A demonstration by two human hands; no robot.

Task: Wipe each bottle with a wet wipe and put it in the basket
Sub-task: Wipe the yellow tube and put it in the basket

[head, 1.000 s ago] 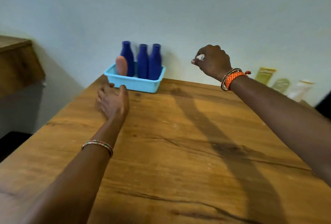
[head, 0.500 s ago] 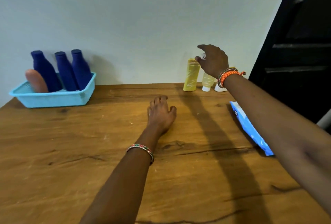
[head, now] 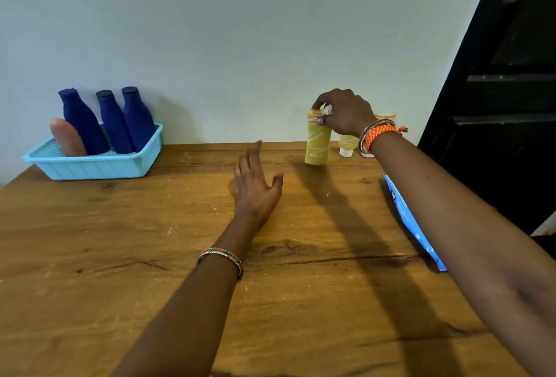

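My right hand (head: 346, 111) grips the top of the yellow bottle (head: 317, 143) by the wall, a wipe (head: 327, 110) pinched against it. My left hand (head: 255, 193) hovers open, ready to steady it. The basket (head: 90, 166) stands far left.

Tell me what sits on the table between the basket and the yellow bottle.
Only the open left hand, over bare table, between the basket and the yellow bottle gripped by the right hand. Head view.

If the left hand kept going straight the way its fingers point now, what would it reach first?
Probably nothing on the table: the left hand, open, points at the bare wall, between the basket and the yellow bottle. Depth is unclear.
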